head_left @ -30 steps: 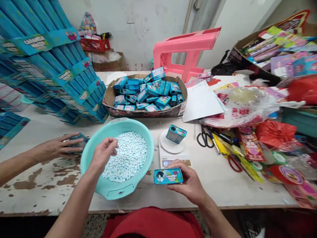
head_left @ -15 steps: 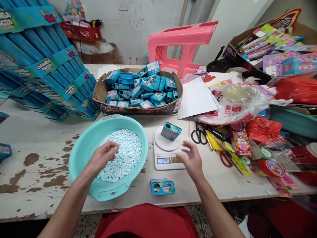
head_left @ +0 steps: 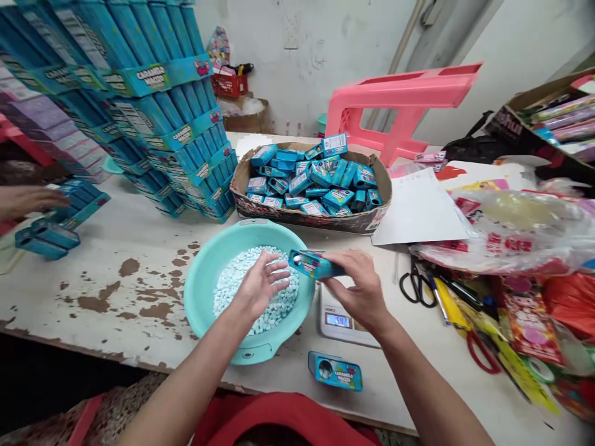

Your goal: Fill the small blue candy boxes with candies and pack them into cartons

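My right hand (head_left: 357,286) grips a small blue candy box (head_left: 312,264) above the right rim of the basin, its round window facing me. My left hand (head_left: 261,286) is open, palm up, over the pale blue candies (head_left: 242,265) heaped in the turquoise basin (head_left: 199,303). Under my right hand stands a white digital scale (head_left: 331,331), its plate mostly hidden and its display lit. A second blue candy box (head_left: 338,373) lies on the table in front of the scale.
Behind the basin is a cardboard tray (head_left: 307,220) full of blue boxes. Tall stacks of blue display cartons (head_left: 186,136) rise at left, near another person's hand (head_left: 32,201). Black scissors (head_left: 418,286), pens and packaging clutter the right. A pink plastic stool (head_left: 400,99) lies behind.
My right hand has taken the candy box off the scale and brought it left to the basin. My left hand has opened. The view has swung left, showing another person's hand.
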`<state>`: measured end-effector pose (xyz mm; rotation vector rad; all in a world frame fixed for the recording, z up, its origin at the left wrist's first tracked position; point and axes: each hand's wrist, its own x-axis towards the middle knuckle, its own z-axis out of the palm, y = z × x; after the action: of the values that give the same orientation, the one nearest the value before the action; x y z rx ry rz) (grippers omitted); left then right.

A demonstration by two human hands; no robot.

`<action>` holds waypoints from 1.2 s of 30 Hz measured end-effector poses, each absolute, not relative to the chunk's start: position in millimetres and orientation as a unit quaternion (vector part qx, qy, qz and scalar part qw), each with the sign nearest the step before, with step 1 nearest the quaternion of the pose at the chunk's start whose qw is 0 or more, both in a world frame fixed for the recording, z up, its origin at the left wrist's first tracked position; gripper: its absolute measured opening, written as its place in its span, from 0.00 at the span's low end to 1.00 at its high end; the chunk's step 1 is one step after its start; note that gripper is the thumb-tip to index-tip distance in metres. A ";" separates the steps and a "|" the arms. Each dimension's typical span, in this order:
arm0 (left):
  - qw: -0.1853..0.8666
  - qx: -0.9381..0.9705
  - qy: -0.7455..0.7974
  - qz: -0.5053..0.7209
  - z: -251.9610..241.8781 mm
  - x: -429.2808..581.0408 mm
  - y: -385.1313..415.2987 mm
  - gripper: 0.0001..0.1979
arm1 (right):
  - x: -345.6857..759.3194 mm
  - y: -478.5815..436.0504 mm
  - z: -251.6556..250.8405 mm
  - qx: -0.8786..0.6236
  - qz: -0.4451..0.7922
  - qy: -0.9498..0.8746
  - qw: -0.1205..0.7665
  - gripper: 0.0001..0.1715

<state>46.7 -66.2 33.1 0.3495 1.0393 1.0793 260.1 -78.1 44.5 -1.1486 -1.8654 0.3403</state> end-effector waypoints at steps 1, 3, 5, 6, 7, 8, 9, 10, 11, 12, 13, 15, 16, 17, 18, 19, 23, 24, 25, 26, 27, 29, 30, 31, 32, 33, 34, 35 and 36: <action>0.727 0.127 0.458 0.495 34.1 52.0 -62.5 0.19 | 252.0 -75.6 47.7 -0.451 0.120 -0.777 0.423 0.18; 0.733 0.085 0.447 0.506 35.4 59.1 -56.1 0.17 | 240.2 -70.0 49.3 -0.436 0.097 -0.801 0.399 0.19; 0.725 0.057 0.443 0.525 35.7 61.2 -52.4 0.14 | 234.7 -66.0 48.8 -0.428 0.089 -0.807 0.397 0.19; 0.718 0.047 0.440 0.537 35.7 60.9 -51.7 0.13 | 233.8 -64.9 48.8 -0.425 0.087 -0.807 0.400 0.20; 0.712 0.043 0.437 0.547 35.6 59.9 -51.7 0.12 | 233.6 -64.1 49.1 -0.422 0.086 -0.807 0.403 0.20; 0.709 0.043 0.434 0.554 35.6 58.7 -52.1 0.12 | 233.8 -63.6 49.5 -0.421 0.087 -0.807 0.405 0.20; 0.710 0.048 0.432 0.555 35.8 57.4 -52.8 0.12 | 234.1 -63.2 49.9 -0.423 0.092 -0.805 0.406 0.20; 0.713 0.055 0.430 0.551 36.4 56.2 -53.6 0.12 | 234.4 -63.0 50.0 -0.425 0.102 -0.802 0.407 0.20; 0.719 0.065 0.426 0.544 37.4 55.2 -54.4 0.12 | 234.7 -63.0 49.4 -0.430 0.120 -0.793 0.414 0.20; 0.727 0.077 0.421 0.537 38.8 54.1 -55.2 0.10 | 235.5 -63.2 48.0 -0.439 0.145 -0.778 0.426 0.19; 0.733 0.090 0.415 0.531 40.6 52.8 -56.0 0.09 | 236.9 -63.9 45.5 -0.450 0.176 -0.754 0.444 0.19; 0.738 0.130 0.408 0.522 44.9 48.2 -57.8 0.06 | 243.4 -66.6 36.9 -0.479 0.244 -0.681 0.496 0.18; 0.731 0.163 0.414 0.518 46.8 44.2 -58.9 0.07 | 249.1 -68.6 30.8 -0.493 0.278 -0.635 0.526 0.18; 0.713 0.210 0.432 0.510 48.0 38.8 -60.2 0.08 | 256.4 -71.0 23.5 -0.503 0.309 -0.586 0.555 0.18; 0.685 0.274 0.463 0.492 48.2 32.1 -61.6 0.09 | 265.3 -73.7 15.2 -0.510 0.335 -0.539 0.581 0.19; 0.641 0.350 0.500 0.465 47.0 24.2 -63.1 0.10 | 275.4 -76.4 6.2 -0.514 0.355 -0.495 0.604 0.20; 0.417 0.615 0.594 0.307 31.9 -6.3 -67.3 0.14 | 315.0 -84.6 -30.2 -0.534 0.382 -0.393 0.644 0.24; 0.389 0.638 0.601 0.283 27.8 -10.7 -67.9 0.15 | 321.7 -85.2 -37.9 -0.541 0.382 -0.384 0.643 0.24; 0.378 0.646 0.608 0.264 24.7 -13.3 -68.3 0.16 | 326.5 -85.2 -44.7 -0.547 0.383 -0.379 0.641 0.24; 0.381 0.650 0.611 0.244 22.9 -14.0 -68.7 0.17 | 329.3 -84.5 -50.4 -0.551 0.384 -0.374 0.639 0.24; 0.389 0.652 0.611 0.224 22.7 -13.4 -69.1 0.18 | 330.6 -83.4 -55.0 -0.554 0.386 -0.371 0.638 0.24; 0.397 0.665 0.606 0.179 25.4 -10.1 -69.9 0.20 | 330.1 -80.5 -61.0 -0.553 0.394 -0.366 0.636 0.24; 0.395 0.675 0.603 0.158 27.6 -8.4 -70.1 0.21 | 329.5 -79.4 -62.5 -0.550 0.401 -0.365 0.635 0.24; 0.390 0.681 0.602 0.143 29.8 -7.2 -70.2 0.21 | 329.4 -78.8 -63.0 -0.546 0.409 -0.369 0.632 0.24; 0.386 0.686 0.603 0.134 31.5 -6.7 -70.1 0.22 | 330.1 -79.0 -62.7 -0.540 0.416 -0.376 0.627 0.25; 0.381 0.689 0.603 0.132 32.8 -6.9 -69.8 0.22 | 332.0 -80.2 -61.6 -0.534 0.421 -0.386 0.623 0.27; 0.377 0.691 0.602 0.132 33.7 -7.6 -69.4 0.22 | 335.0 -82.7 -60.1 -0.530 0.420 -0.397 0.621 0.30; 0.374 0.692 0.603 0.133 34.2 -8.7 -68.9 0.22 | 339.1 -86.3 -58.3 -0.528 0.414 -0.407 0.619 0.32; 0.370 0.692 0.605 0.134 34.6 -9.9 -68.4 0.22 | 343.9 -91.3 -56.4 -0.532 0.404 -0.413 0.619 0.33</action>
<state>-9.9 -68.4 34.6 1.7755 1.5517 0.3431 343.9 -91.3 -56.4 -1.2224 -0.9505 0.9285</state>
